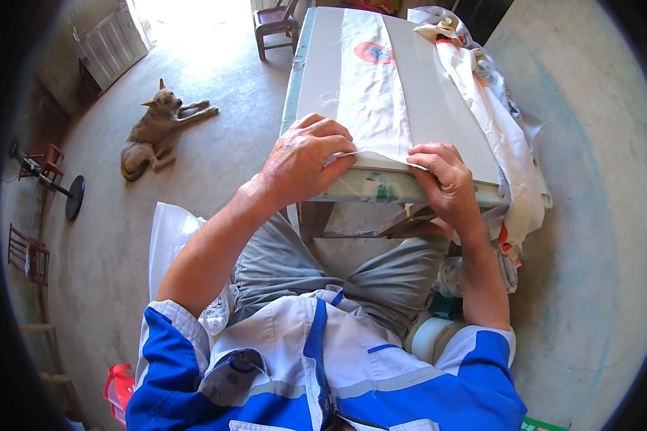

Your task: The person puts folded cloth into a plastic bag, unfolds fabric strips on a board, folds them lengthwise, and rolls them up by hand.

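A long white cloth strip (374, 97) with a red round print lies lengthwise on a pale board on the table (305, 86). At the table's near edge, my left hand (313, 156) pinches the strip's left corner between thumb and fingers. My right hand (442, 172) pinches its right corner, thumb underneath and fingers curled on top. Between the two hands the near end of the strip is slightly raised along the board's edge.
More printed white cloth (482, 108) is heaped along the table's right side and hangs down. A dog (151, 136) lies on the floor at left. A wooden chair (275, 25) stands behind the table, and a black stand (74, 197) is at far left.
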Tool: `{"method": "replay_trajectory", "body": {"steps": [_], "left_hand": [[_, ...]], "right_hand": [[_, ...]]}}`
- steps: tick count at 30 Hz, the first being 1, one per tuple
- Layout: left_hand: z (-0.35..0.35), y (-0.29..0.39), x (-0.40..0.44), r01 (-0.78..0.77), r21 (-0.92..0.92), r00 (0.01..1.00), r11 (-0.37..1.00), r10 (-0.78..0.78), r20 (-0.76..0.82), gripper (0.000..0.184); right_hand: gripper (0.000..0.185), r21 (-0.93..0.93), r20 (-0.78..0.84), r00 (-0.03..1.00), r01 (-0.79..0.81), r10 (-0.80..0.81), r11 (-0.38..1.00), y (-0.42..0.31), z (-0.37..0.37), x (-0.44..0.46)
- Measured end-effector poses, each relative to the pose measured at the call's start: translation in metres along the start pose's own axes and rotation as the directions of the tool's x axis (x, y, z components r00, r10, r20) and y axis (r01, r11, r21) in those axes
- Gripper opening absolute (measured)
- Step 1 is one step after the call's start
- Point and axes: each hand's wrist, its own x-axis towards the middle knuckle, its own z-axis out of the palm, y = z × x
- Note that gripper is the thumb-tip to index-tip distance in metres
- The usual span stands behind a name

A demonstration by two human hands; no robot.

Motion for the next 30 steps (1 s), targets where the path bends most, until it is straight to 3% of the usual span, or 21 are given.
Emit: {"method": "replay_trajectory", "body": {"steps": [4,10,13,16,20,23,27,28,30], "left_hand": [[-0.001,0.0,-0.002,0.021,-0.04,1.0,0.999,-0.021,-0.003,0.013],[-0.002,0.003,-0.004,0.034,-0.056,0.999,0.998,-0.034,0.001,0.014],[-0.002,-0.005,0.007,-0.015,0.03,0.999,0.999,0.016,-0.047,0.014],[0.001,-0.016,0.035,-0.06,0.115,0.988,0.992,0.076,-0.136,0.014],[0.009,-0.025,0.053,-0.068,0.171,0.96,0.983,0.112,-0.258,0.01],[0.012,-0.03,0.059,-0.029,0.204,0.939,0.978,0.097,-0.33,0.009],[0.009,-0.044,0.078,-0.01,0.259,0.907,0.966,0.117,-0.404,0.01],[0.006,-0.048,0.086,-0.006,0.279,0.892,0.96,0.131,-0.432,0.011],[0.002,-0.05,0.099,0.016,0.271,0.864,0.963,0.123,-0.488,0.011]], "right_hand": [[0.016,-0.007,0.049,0.999,-0.013,0.013,1.0,-0.004,-0.005,0.0],[0.014,0.146,0.038,0.991,-0.135,0.131,0.98,-0.002,-0.007,-0.003],[0.016,0.116,-0.075,0.985,-0.149,0.158,0.982,0.002,-0.007,0.012],[0.018,-0.05,-0.165,0.984,-0.074,0.064,0.996,0.014,-0.009,0.032],[0.014,-0.056,-0.251,0.968,-0.002,-0.013,0.998,0.037,-0.001,0.048],[0.013,-0.081,-0.174,0.982,-0.089,0.074,0.993,0.052,0.003,0.052],[0.008,0.135,-0.149,0.956,-0.232,0.251,0.963,0.061,0.009,0.075],[0.009,0.172,-0.146,0.92,-0.339,0.364,0.925,0.048,0.005,0.088],[0.011,0.355,-0.153,0.907,-0.32,0.393,0.878,0.051,0.008,0.102]]}}
